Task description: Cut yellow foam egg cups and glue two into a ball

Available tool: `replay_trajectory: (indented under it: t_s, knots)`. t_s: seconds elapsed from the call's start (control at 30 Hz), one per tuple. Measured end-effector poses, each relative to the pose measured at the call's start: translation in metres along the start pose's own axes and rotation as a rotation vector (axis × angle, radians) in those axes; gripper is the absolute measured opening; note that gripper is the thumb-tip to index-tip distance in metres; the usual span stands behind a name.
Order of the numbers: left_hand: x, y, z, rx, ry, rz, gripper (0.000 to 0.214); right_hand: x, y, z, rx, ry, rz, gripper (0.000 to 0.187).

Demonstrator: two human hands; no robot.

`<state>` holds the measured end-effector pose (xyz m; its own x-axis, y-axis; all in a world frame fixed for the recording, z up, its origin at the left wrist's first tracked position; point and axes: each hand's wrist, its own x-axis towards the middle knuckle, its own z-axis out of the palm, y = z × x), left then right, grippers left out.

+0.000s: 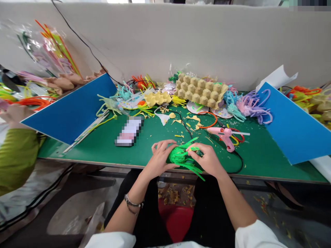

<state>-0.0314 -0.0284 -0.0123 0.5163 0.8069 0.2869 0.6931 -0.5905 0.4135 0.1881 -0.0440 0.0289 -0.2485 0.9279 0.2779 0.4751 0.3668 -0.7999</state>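
Near the table's front edge lies a bright green bundle of pipe cleaners (178, 155), wound into a ball with loose strands sticking out to the right. Fingers and thumb of my left hand (160, 156) wrap around its left side. On the right, my right hand (206, 157) pinches the strand end close to the ball, where a little yellow shows between the fingertips. A pink glue gun (224, 137) with a clear stick in its back lies just beyond my right hand. Left of my hands rests a phone (129, 131), its screen blurred.
Blue boards (74, 110) stand on both sides of the green table (103, 151). Behind are an egg carton (200, 90) and several pipe-cleaner bundles (252, 105). Yellow scraps (193, 118) and a black cord (241, 162) lie around the glue gun. A co-worker's sleeve (18, 155) shows at left.
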Motion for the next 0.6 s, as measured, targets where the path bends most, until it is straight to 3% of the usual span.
replay_trajectory:
  t_s: [0.6]
  knots:
    - [0.0011, -0.0017, 0.0038, -0.046, 0.021, -0.021, 0.065, -0.0027, -0.0014, -0.0012, 0.007, 0.003, -0.053, 0.013]
